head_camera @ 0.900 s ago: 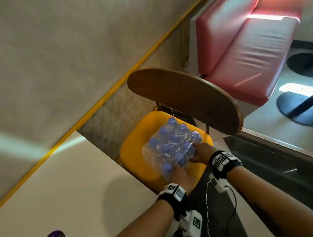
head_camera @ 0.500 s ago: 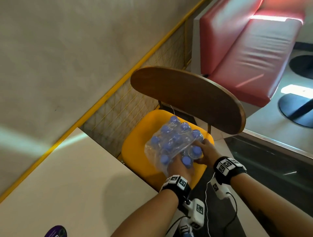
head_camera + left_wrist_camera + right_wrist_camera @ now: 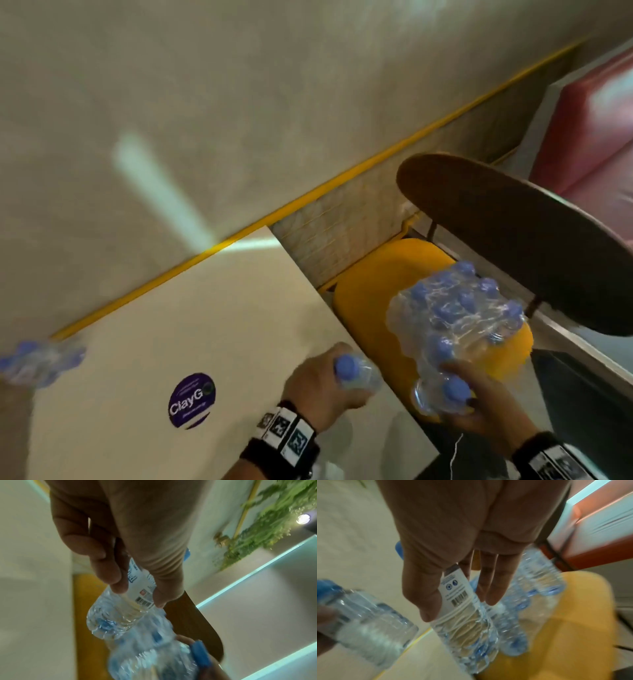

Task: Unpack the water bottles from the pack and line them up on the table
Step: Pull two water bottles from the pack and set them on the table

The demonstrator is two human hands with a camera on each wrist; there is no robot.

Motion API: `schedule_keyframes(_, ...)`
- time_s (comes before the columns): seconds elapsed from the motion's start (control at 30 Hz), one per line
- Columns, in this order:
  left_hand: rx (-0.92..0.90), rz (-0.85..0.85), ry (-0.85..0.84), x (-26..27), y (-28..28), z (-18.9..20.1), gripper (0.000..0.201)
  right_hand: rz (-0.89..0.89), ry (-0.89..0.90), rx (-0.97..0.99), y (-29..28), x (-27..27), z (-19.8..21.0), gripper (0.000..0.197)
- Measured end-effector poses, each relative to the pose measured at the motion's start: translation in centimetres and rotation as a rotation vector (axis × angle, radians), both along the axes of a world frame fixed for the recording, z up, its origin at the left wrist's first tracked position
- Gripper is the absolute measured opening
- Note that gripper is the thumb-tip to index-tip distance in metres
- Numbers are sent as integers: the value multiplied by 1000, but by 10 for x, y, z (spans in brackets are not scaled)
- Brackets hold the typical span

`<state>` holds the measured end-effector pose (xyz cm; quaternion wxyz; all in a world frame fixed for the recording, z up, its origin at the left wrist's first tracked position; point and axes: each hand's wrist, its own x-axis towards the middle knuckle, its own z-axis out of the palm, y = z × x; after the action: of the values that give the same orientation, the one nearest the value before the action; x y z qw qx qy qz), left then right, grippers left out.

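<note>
A shrink-wrapped pack of blue-capped water bottles [image 3: 455, 315] lies on the yellow chair seat [image 3: 370, 294], its wrap torn at the near end. My left hand [image 3: 325, 383] grips one loose bottle [image 3: 356, 375] over the cream table's right edge; in the left wrist view fingers and thumb [image 3: 140, 595] curl round its label. My right hand [image 3: 472, 407] grips a second bottle [image 3: 445, 394] just below the pack, and its thumb and fingers [image 3: 458, 607] wrap that bottle [image 3: 465, 626]. Several bottles [image 3: 37, 359] stand blurred at the table's left.
The cream table [image 3: 178, 318] carries a purple round sticker [image 3: 191, 401] near my left wrist. The chair's dark wooden backrest [image 3: 513, 246] overhangs the pack. A yellow-trimmed wall [image 3: 205, 102] runs behind, and a red bench [image 3: 596, 137] sits at the far right.
Both hands were on the pack's near end; now each holds a bottle pulled free. My left hand has swung left to the table edge, and the view has turned left.
</note>
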<state>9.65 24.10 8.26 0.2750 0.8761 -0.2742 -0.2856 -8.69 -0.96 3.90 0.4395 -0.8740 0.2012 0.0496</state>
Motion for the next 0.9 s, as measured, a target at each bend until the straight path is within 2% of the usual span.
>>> schedule_keyframes(0.07,19,147,-43,18,71,-6,56,131,-10,22,42,31,5,72)
schedule_keyframes(0.23,74,470,-61,26,244,-24,57,505,17,43,165,118,8,66)
schedule_keyframes(0.43,205,721,7,9,403,-64,50,760,51,-13,337,191,-19,68)
schedule_keyframes(0.5,194,794,32,9,434,-73,52,826,79,-37,389,205,-27,67)
schedule_keyframes(0.6,200,838,38,19,464,-84,52,939,96,-100,452,216,-38,55)
schedule_keyframes(0.67,204,847,29,31,476,-89,55,989,109,-126,485,218,-47,58)
schedule_keyframes(0.73,217,830,35,43,485,-93,53,994,94,-139,513,218,-56,63)
schedule_keyframes(0.9,204,819,49,62,502,-100,54,918,66,-137,560,233,-65,53)
